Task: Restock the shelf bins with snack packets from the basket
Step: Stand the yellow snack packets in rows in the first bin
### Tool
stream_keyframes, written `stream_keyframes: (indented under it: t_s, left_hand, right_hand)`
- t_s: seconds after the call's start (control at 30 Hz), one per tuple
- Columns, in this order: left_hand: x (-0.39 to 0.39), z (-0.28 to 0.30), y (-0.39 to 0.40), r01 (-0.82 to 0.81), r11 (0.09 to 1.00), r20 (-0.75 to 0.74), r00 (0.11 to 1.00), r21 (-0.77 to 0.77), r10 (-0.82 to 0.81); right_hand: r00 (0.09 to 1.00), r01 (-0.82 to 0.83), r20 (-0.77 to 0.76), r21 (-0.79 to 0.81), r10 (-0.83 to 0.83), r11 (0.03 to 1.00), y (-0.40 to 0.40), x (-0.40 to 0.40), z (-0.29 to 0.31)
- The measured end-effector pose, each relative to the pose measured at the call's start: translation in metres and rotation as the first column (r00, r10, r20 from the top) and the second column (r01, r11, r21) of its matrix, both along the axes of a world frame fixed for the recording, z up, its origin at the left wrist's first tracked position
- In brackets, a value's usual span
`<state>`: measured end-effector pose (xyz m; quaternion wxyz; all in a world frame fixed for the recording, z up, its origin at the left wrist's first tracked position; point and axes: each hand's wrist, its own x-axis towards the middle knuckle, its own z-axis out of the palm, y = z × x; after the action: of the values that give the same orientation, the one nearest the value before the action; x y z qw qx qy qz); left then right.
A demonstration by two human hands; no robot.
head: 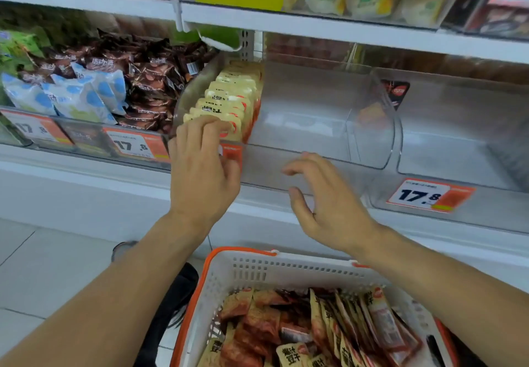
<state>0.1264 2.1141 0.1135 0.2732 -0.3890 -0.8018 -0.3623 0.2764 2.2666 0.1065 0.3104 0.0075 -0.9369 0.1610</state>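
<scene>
A clear shelf bin (315,126) holds a row of cream snack packets (229,100) standing upright along its left side; the rest of the bin is bare. My left hand (200,172) reaches over the bin's front rim, fingers curled on the frontmost packet. My right hand (323,203) hovers in front of the bin, fingers spread and relaxed, holding nothing. Below, a white basket with orange rim (257,269) contains several cream and red snack packets (315,329).
A neighbouring bin on the left holds brown packets (148,80) and white-blue packets (71,95). Another clear bin (463,137) sits to the right. Orange price tags (429,195) hang on the bin fronts. An upper shelf (315,23) overhangs the bins.
</scene>
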Motion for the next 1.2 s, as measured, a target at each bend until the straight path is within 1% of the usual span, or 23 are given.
stream_keyframes:
  t_s: [0.07,0.13,0.17,0.23,0.3,0.33,0.37,0.43,0.5,0.6,0.7,0.77,0.8,0.83,0.9,0.97,1.0,1.03,1.07,1.1,1.13,1.17,1.2]
  left_hand:
    - [0.026,-0.013,0.009,0.104,0.994,0.028,0.994,0.017,-0.105]
    - [0.059,-0.038,0.018,0.208,0.978,0.112,0.972,-0.015,-0.205]
    - [0.077,-0.053,0.022,0.243,0.969,0.178,0.957,-0.051,-0.230]
    - [0.109,-0.084,0.030,0.298,0.936,0.336,0.915,-0.187,-0.224]
    - [0.135,-0.113,0.038,0.385,0.857,0.495,0.849,-0.341,-0.185]
    - [0.147,-0.126,0.041,0.436,0.800,0.559,0.814,-0.411,-0.156]
    - [0.158,-0.140,0.042,0.482,0.730,0.598,0.791,-0.484,-0.125]
    - [0.181,-0.167,0.039,0.542,0.577,0.611,0.786,-0.611,-0.092]
    - [0.200,-0.190,0.033,0.582,0.501,0.648,0.760,-0.640,-0.055]
    - [0.218,-0.214,0.025,0.621,0.508,0.727,0.686,-0.597,0.017]
    - [0.223,-0.228,0.027,0.599,0.518,0.705,0.709,-0.611,0.012]
    - [0.222,-0.227,0.032,0.547,0.567,0.671,0.741,-0.616,0.013]
    - [0.221,-0.225,0.036,0.525,0.607,0.671,0.741,-0.597,0.019]
    - [0.220,-0.221,0.040,0.507,0.655,0.701,0.712,-0.560,0.049]
    - [0.216,-0.214,0.048,0.458,0.760,0.806,0.575,-0.461,0.142]
    - [0.211,-0.207,0.055,0.418,0.818,0.897,0.367,-0.396,0.247]
    - [0.208,-0.204,0.057,0.386,0.858,0.937,0.225,-0.339,0.268]
    - [0.206,-0.201,0.058,0.319,0.919,0.971,0.029,-0.233,0.236]
    - [0.203,-0.197,0.059,0.228,0.968,0.974,-0.178,-0.102,0.144]
    - [0.200,-0.191,0.059,0.129,0.991,0.939,-0.342,0.022,0.023]
    - [0.197,-0.185,0.058,0.043,0.991,0.892,-0.441,0.130,-0.098]
    - [0.193,-0.179,0.058,-0.030,0.977,0.853,-0.482,0.212,-0.200]
    - [0.189,-0.174,0.058,-0.093,0.960,0.832,-0.480,0.265,-0.276]
  right_hand:
    - [0.996,-0.034,0.087,0.048,0.030,0.998,0.017,0.035,-0.030]
    - [0.964,-0.012,0.267,0.015,0.008,1.000,0.031,0.066,-0.059]
    - [0.924,0.033,0.382,-0.014,-0.026,0.999,0.037,0.080,-0.074]
    - [0.793,0.151,0.601,-0.036,-0.099,0.988,0.048,0.105,-0.103]
    - [0.669,0.255,0.736,-0.097,-0.103,0.962,0.054,0.129,-0.131]
    - [0.638,0.311,0.763,-0.140,-0.097,0.940,0.052,0.141,-0.143]
    - [0.623,0.358,0.775,-0.162,-0.106,0.919,0.049,0.152,-0.155]
    - [0.624,0.418,0.764,-0.150,-0.164,0.896,0.040,0.172,-0.178]
    - [0.605,0.474,0.769,-0.142,-0.204,0.869,0.028,0.187,-0.193]
    - [0.501,0.582,0.837,-0.138,-0.221,0.801,0.017,0.195,-0.204]
    - [0.481,0.657,0.837,-0.149,-0.259,0.739,0.015,0.191,-0.209]
    - [0.456,0.692,0.860,-0.182,-0.228,0.698,0.017,0.186,-0.207]
    - [0.464,0.702,0.857,-0.202,-0.224,0.683,0.020,0.184,-0.206]
    - [0.481,0.709,0.848,-0.227,-0.222,0.668,0.023,0.182,-0.202]
    - [0.528,0.704,0.823,-0.284,-0.212,0.651,0.029,0.177,-0.189]
    - [0.578,0.688,0.801,-0.376,-0.156,0.621,0.034,0.173,-0.170]
    - [0.608,0.680,0.788,-0.455,-0.096,0.574,0.036,0.172,-0.159]
    - [0.646,0.665,0.763,-0.549,-0.021,0.506,0.038,0.171,-0.148]
    - [0.682,0.641,0.729,-0.631,0.052,0.436,0.040,0.170,-0.138]
    - [0.714,0.616,0.692,-0.693,0.107,0.375,0.042,0.170,-0.129]
    - [0.733,0.597,0.663,-0.733,0.150,0.326,0.044,0.170,-0.120]
    - [0.743,0.583,0.643,-0.759,0.186,0.292,0.046,0.169,-0.113]
    - [0.745,0.574,0.633,-0.769,0.211,0.282,0.048,0.168,-0.106]
